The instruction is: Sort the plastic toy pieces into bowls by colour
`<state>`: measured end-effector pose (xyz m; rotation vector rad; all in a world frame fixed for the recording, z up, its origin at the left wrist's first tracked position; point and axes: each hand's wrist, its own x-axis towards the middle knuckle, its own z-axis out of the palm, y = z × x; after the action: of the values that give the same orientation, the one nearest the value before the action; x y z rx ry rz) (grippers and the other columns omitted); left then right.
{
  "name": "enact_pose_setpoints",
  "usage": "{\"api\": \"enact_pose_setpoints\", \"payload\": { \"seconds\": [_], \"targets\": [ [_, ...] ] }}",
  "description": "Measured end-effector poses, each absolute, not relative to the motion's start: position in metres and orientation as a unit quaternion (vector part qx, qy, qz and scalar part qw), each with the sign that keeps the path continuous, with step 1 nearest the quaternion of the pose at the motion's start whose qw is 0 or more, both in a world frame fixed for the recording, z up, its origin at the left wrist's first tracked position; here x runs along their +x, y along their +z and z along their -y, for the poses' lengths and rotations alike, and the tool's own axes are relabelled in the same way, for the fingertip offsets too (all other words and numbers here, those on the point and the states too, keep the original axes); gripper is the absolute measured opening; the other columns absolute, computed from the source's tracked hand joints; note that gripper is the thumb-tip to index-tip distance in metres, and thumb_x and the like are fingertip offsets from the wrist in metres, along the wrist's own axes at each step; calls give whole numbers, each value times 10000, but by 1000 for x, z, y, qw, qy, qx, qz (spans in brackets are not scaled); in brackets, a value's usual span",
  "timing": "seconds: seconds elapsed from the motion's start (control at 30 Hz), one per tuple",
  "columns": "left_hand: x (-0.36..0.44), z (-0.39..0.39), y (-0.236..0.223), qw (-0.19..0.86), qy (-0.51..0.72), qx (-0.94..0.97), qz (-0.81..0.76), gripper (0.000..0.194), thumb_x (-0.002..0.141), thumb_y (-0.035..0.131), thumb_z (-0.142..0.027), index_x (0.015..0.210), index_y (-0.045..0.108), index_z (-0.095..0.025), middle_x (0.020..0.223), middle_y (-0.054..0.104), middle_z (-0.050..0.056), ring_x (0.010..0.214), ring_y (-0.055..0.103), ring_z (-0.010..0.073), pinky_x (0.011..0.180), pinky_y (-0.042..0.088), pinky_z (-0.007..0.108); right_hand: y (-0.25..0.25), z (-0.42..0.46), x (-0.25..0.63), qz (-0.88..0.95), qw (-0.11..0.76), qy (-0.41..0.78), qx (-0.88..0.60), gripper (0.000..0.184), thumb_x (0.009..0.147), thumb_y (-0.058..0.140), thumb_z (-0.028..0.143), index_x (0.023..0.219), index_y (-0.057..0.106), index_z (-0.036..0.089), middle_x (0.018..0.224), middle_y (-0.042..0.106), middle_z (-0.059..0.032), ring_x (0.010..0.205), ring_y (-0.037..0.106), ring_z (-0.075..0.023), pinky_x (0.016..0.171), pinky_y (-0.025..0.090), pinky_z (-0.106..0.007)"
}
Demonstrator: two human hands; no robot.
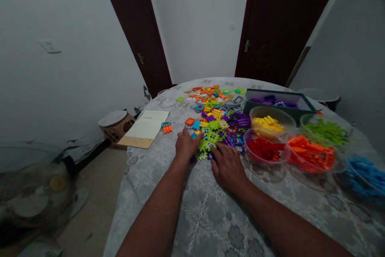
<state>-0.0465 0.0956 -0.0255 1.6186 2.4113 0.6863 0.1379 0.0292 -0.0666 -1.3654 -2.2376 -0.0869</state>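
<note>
A loose pile of plastic building pieces (214, 125) in several colours lies on the table in front of me. My left hand (186, 144) rests at the pile's near left edge, thumb apart from the fingers and touching the pieces. My right hand (229, 165) lies at the near right edge, fingers stretched over the pieces beside a small white window piece (210, 144). Lime-green pieces (202, 147) lie between both hands. Neither hand shows a piece held, though the fingertips are partly hidden. A small group of orange and blue pieces (167, 128) sits left of my left hand.
Clear bowls hold yellow (267, 124), red (266, 149), orange (311, 153), green (327, 130) and blue pieces (368, 177) on the right. Behind them stands a dark green box (305, 106) with purple pieces. An open notebook (147, 124) lies at the table's left edge.
</note>
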Motion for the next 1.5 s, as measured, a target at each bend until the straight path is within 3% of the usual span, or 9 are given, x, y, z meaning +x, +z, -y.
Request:
{"api": "enact_pose_setpoints", "payload": {
  "seconds": [0.23, 0.43, 0.77, 1.03, 1.17, 1.3, 1.5],
  "targets": [
    [-48, -89, -32, -7, 185, 575, -797, 813, 894, 555, -811, 1363, 684, -160, 1273, 685, 205, 1261, 584, 379, 1090, 419, 446, -67, -29, 139, 825, 263, -34, -499, 447, 1010, 588, 275, 1451, 614, 207, 1469, 617, -142, 1384, 507, -314, 1220, 309, -507],
    [-48, -83, -36, -15, 175, 607, -775, 751, 868, 573, -827, 1195, 734, -170, 1223, 660, 218, 1226, 566, 408, 1031, 456, 501, -74, -32, 141, 829, 273, -46, -486, 436, 1004, 584, 276, 1434, 616, 208, 1445, 626, -154, 1353, 530, -336, 1198, 329, -533],
    [-47, -77, -34, 39, 214, 624, -751, 649, 875, 668, -707, 1279, 640, -199, 1245, 695, 210, 1246, 570, 429, 1045, 411, 563, -86, -36, 144, 831, 292, -61, -470, 442, 1014, 569, 289, 1448, 606, 210, 1432, 627, -169, 1337, 539, -351, 1171, 356, -556],
    [-50, -76, -37, 82, 240, 674, -694, 554, 932, 656, -587, 1324, 580, -203, 1248, 722, 162, 1173, 673, 337, 992, 488, 419, -89, -36, 144, 831, 298, -67, -465, 424, 1022, 573, 295, 1435, 606, 206, 1431, 624, -166, 1339, 542, -347, 1173, 360, -542],
    [-48, -73, -30, 125, 234, 682, -682, 613, 909, 696, -572, 1414, 561, -250, 1321, 721, 142, 1201, 687, 337, 988, 506, 398, -87, -37, 144, 831, 299, -61, -464, 430, 1018, 584, 293, 1438, 599, 205, 1419, 633, -166, 1332, 547, -350, 1166, 366, -549],
    [-47, -75, -22, 165, 253, 677, -671, 638, 866, 762, -523, 1428, 607, -264, 1282, 749, 157, 1173, 700, 381, 990, 510, 453, -81, -35, 143, 829, 290, -48, -476, 434, 1018, 589, 286, 1446, 596, 211, 1437, 627, -152, 1338, 543, -344, 1171, 363, -534],
    [-45, -83, -24, 244, 347, 632, -648, 581, 732, 886, -408, 1275, 719, -284, 1137, 789, 135, 1071, 716, 376, 983, 514, 476, -74, -33, 142, 830, 284, -26, -480, 454, 1033, 565, 256, 1486, 577, 227, 1464, 632, -129, 1364, 530, -315, 1199, 326, -520]
  ]
}}
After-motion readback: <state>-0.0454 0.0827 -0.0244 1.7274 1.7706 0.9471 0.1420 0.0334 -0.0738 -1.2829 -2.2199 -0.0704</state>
